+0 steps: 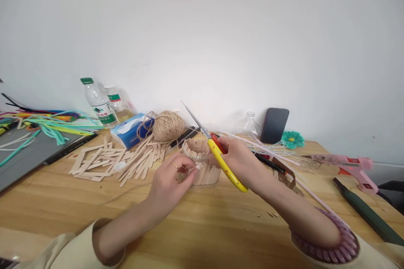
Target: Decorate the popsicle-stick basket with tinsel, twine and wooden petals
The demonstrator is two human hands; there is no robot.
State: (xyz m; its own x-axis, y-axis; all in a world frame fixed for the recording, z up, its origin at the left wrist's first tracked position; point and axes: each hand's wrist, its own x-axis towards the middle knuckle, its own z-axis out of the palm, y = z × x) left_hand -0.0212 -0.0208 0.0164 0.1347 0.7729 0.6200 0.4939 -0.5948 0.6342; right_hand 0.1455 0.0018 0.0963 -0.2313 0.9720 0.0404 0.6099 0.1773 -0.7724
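In the middle of the table stands a small round holder made of craft sticks [208, 176], with a beaded or twine-like band around it. My left hand [173, 176] is at its front left, thumb and fingers pinched on a small whitish piece [198, 165] against the band. What this piece is made of is too small to tell. In my right hand [236, 159] is a pair of scissors [221, 159] with yellow and red handles, the blades pointing up and to the left. Some fingers of that hand reach behind the handles, close to the holder's right side.
Loose craft sticks [142, 162], a ball of twine [168, 126] and a blue tissue pack [132, 129] lie left of the holder. Bottles [100, 105] and pipe cleaners [57, 128] are farther left. At right are a phone [274, 125], a teal flower [292, 139] and a pink glue gun [356, 168].
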